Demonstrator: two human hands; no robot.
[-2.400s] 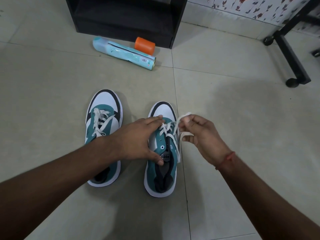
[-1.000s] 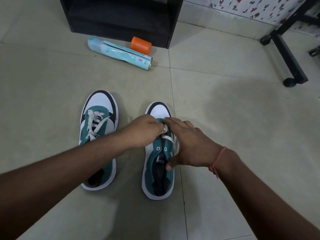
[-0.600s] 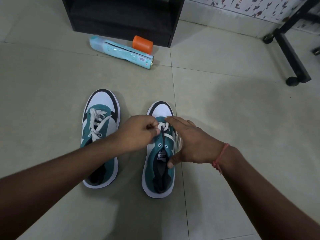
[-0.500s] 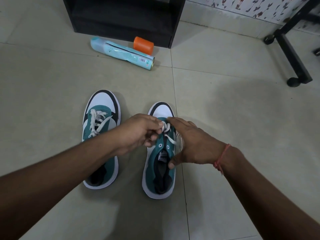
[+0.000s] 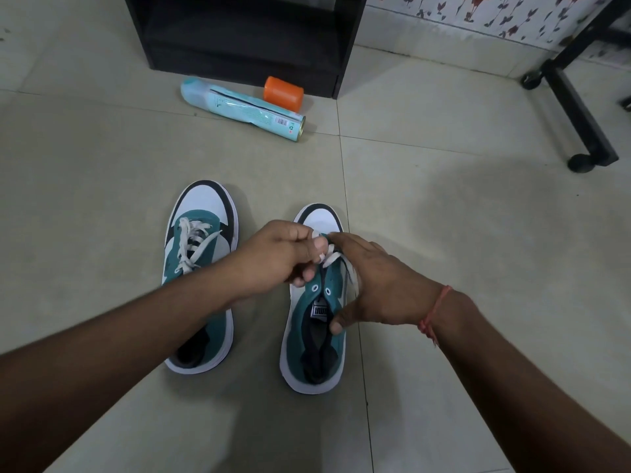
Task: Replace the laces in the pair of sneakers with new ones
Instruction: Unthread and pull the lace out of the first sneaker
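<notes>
Two teal, white and black sneakers stand side by side on the tiled floor. The left sneaker (image 5: 199,268) has a loose white lace through its eyelets. Over the right sneaker (image 5: 316,339) my left hand (image 5: 276,257) pinches its white lace (image 5: 329,259) near the toe end. My right hand (image 5: 375,288) lies along the shoe's right side, fingers stretched toward the toe and thumb pressed at the tongue. The upper eyelets of this shoe show no lace.
A light blue spray can (image 5: 242,109) lies on the floor beside an orange cap (image 5: 283,92), in front of a black cabinet (image 5: 246,39). A black frame leg with a caster (image 5: 580,124) stands at the right. A floral-tiled wall runs behind.
My right hand let go of the lace end and came down onto the right sneaker's side. My left hand curled and took the lace near the toe, pulling it slightly left.
</notes>
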